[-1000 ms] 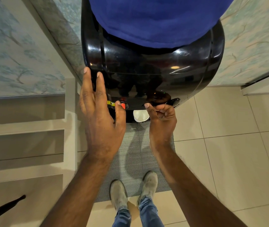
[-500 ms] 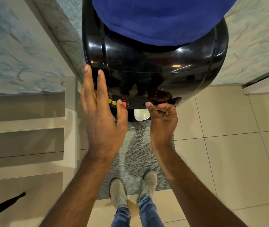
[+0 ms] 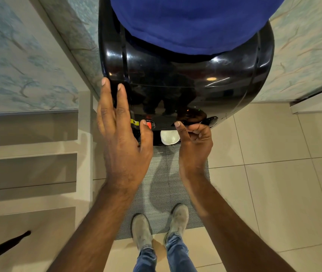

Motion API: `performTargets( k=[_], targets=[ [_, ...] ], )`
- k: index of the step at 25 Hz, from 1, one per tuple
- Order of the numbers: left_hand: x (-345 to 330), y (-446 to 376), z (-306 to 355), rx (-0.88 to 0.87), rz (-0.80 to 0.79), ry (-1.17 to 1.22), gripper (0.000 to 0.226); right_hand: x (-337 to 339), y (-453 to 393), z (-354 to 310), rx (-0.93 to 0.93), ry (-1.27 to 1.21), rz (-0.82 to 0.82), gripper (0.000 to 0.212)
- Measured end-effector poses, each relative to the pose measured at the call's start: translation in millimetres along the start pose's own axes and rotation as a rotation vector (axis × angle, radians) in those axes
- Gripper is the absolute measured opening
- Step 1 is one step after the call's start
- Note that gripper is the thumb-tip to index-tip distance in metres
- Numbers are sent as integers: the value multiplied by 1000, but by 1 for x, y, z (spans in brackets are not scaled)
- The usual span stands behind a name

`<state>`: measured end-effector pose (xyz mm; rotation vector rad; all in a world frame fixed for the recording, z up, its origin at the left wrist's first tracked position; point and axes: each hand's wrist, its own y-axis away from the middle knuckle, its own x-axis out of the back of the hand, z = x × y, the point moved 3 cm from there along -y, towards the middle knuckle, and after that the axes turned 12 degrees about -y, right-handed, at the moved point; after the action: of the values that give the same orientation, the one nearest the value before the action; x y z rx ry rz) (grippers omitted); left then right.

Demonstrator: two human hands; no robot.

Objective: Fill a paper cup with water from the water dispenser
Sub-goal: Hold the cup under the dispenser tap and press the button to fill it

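Two bare hands work at the front of the glossy black water dispenser [image 3: 185,81], and the relation that governs the next move is where the white paper cup [image 3: 169,137] sits from each of them. The cup stands upright in the recess under the taps, its long axis vertical, its open mouth facing up; it lies just beside the right hand [image 3: 194,143], toward that hand's thumb side, and between the two hands. The right hand is loosely curled, index finger extended to the underside edge of the dispenser front, apparently pressing a tap control (contact itself is not clearly visible), and it grips nothing. The left hand [image 3: 122,138] lies flat and open against the dispenser's left front, fingers extended upward, thumb tip at the red tap button [image 3: 149,124]; it holds nothing either. The right hand is the nearer to the cup. Whether water is flowing, and the fill level, cannot be determined. Above, a blue bottle cover [image 3: 191,22] caps the unit; below the hands lie a grey woven mat [image 3: 162,185] and the person's shoes. Nothing obstructs a direct reach to the cup except the overhanging dispenser front.
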<state>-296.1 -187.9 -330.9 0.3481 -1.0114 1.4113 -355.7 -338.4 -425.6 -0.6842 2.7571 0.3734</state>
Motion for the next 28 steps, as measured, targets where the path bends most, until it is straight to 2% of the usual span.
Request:
performTargets(
  k=[28],
  targets=[
    [-4, 0, -3, -6, 11, -7, 73, -4, -1, 2, 11, -7, 43, 33]
  ],
)
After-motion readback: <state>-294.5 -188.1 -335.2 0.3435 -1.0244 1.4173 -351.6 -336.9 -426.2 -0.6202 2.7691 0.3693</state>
